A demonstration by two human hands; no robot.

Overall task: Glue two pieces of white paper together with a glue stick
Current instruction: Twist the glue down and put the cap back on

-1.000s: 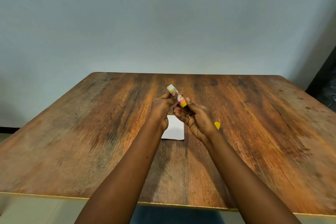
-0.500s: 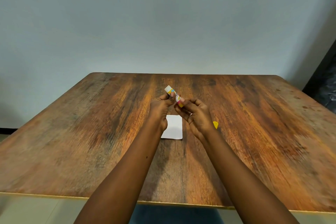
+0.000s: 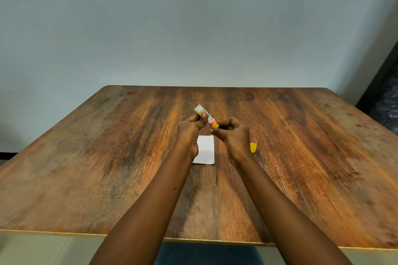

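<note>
Presently, from my remote station, I record the following. The glue stick (image 3: 206, 116) is held in the air above the wooden table (image 3: 86, 168), over the far edge of the white paper (image 3: 205, 149). It is tilted: its white end points up and away to the left, and its yellow base points down toward the right.

The left hand (image 3: 190, 133) pinches the barrel near its middle, with the thumb curled across the near side and the other fingers closed behind it. The right hand (image 3: 233, 137) has its fingers curled tightly about the yellow base end, fingertips bearing on it. Both hands are therefore closed on the same item, and both are raised above the tabletop.

The white paper lies flat on the table, below and between the two hands, near the middle of the surface. Its left portion is hidden behind the left hand. I cannot tell whether it is one sheet or two stacked.

A yellow cap (image 3: 253, 148) sits on the table just beside the right hand, on its outer side, partly hidden behind that hand. It is apart from the paper.

Beyond the far edge of the table stands a plain pale wall (image 3: 193, 28). At the right margin there is a dark shape (image 3: 385, 97), too blurred for me to identify
</note>
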